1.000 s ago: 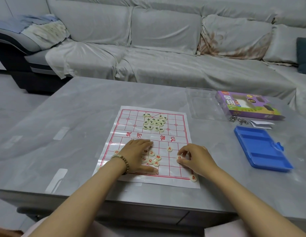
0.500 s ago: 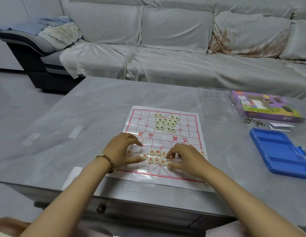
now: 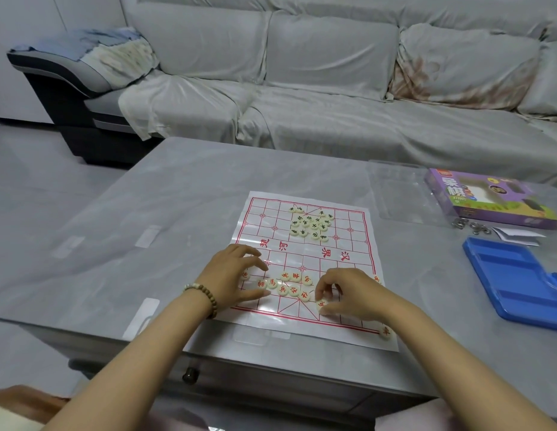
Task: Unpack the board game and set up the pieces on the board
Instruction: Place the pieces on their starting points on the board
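Board [image 3: 261,225]: white sheet with a red grid, flat on the grey surface [image 3: 177,197], close to the near edge and a little right of centre.

Far half of the grid: dark-marked pieces [image 3: 311,225], cream discs bunched in an untidy cluster around the middle files.

Near half: red-marked pieces [image 3: 289,284], a loose group between the two hands, several discs touching.
- A corner piece [image 3: 385,331] sits alone at the near right corner of the grid.
- An edge piece [image 3: 376,279] lies at the right border, just beyond the right wrist.

Right hand [image 3: 348,293]: fingers curled, thumb and fingertips pinching one disc, the held piece [image 3: 321,303], at the near middle of the grid. I cannot tell whether this disc is off the sheet.

Left hand [image 3: 233,278]: wide, fingers spread and slightly bent, tips on the sheet at the left end of the red group. The thumb stretches toward the group and the hand holds nothing. There is a bead bracelet [image 3: 205,298] on the wrist.

Right of the board, all on the surface:
- A clear plastic tray [image 3: 401,194] lies at the far side, with a purple box [image 3: 488,200] just beside it.
- In front of the box are small metal rings [image 3: 471,226] and a folded white paper [image 3: 516,236].
- A blue tray [image 3: 513,281] lies nearer.

A covered grey sofa [image 3: 302,88] stands behind the surface.
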Demonstrator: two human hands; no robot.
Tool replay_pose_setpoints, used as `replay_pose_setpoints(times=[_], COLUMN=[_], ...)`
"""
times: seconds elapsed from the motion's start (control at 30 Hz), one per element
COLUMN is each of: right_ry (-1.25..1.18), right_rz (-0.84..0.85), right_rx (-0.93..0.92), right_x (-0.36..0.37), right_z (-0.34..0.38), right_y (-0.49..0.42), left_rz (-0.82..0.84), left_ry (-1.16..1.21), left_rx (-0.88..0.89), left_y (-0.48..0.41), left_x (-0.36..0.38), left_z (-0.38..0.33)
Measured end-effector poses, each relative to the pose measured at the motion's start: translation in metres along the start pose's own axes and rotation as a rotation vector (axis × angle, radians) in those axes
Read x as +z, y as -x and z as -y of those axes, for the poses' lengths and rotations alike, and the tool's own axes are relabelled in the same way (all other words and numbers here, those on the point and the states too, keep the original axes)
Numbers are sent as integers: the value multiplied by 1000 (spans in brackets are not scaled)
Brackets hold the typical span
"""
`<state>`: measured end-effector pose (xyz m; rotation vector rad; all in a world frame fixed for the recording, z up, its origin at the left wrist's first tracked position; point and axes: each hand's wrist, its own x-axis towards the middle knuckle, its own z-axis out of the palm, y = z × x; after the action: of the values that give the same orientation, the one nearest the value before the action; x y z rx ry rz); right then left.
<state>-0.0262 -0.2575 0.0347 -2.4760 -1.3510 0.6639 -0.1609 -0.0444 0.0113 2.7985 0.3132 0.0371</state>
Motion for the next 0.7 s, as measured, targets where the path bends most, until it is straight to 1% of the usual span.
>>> replay_pose_setpoints(times=[0.17, 0.3, 0.37, 0.43, 0.5, 0.53, 0.7], right_ry=[-4, -6, -111, -229, -341, -388, -419], right_rz=[12, 0, -76, -222, -352, -386, -392], right_rx=[3, -6, 1, 25, 59, 75, 133], right_x=[0, -3, -9, -15, -18, -18, -15], right_z=[-5, -9, -11, -14, -18, -21, -27], right_y=[0, -1, -5, -13, -23, -28, -52], left_rz=[2, 56, 92, 138, 205, 232, 287], left_ry=[64, 66, 102, 147, 127, 108, 22], left_rx=[-41, -12, 14, 30, 65, 81, 157], left_y=[-4, -8, -10, -11, -12, -12, -9], left_x=[1, 6, 10, 15, 21, 25, 33], left_z=[-2, -10, -20, -31, -40, -43, -55])
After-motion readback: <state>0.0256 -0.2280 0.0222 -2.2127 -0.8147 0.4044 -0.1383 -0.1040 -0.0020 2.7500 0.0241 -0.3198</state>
